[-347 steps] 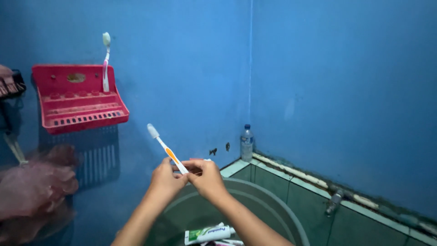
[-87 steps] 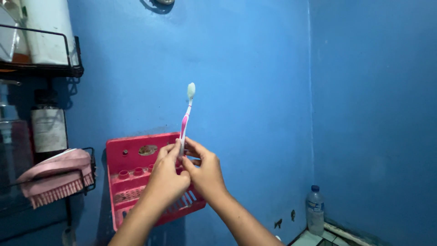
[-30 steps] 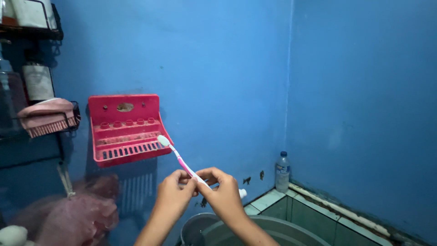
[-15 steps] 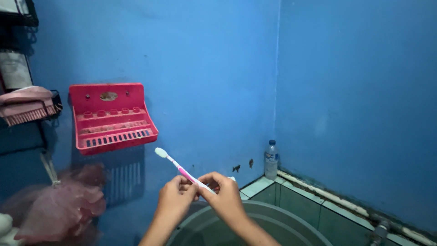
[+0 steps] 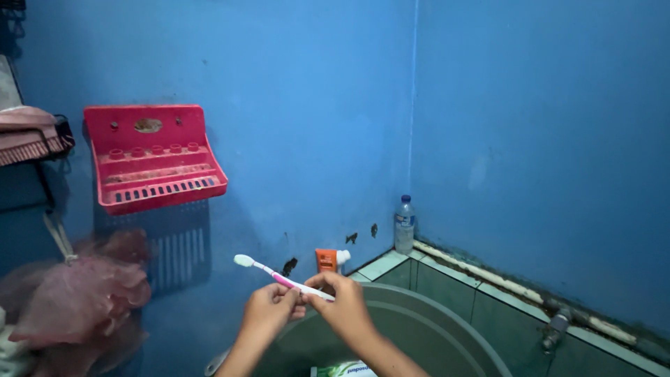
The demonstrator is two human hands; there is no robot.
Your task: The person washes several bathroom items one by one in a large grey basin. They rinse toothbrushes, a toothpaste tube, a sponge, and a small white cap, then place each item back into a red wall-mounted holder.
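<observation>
Now | toothbrush point(image 5: 283, 278) pinched between left hand point(image 5: 269, 311), right hand point(image 5: 343, 307) fingertips

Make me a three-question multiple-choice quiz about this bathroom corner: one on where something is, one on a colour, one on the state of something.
1. Where does the water bottle stand?
A. In the red rack
B. On the tiled ledge in the wall corner
C. Inside the basin

2. What colour is the rack on the wall?
A. Red
B. Green
C. White

3. How is the toothbrush held?
A. Standing in the rack
B. Lying on the ledge
C. Gripped by both hands over the basin

Answers:
1. B, the bottle sits on the ledge where the two blue walls meet.
2. A, the slotted rack is plainly red against the blue wall.
3. C, the left hand and right hand both pinch its handle, head pointing up-left, above the grey basin.
</observation>
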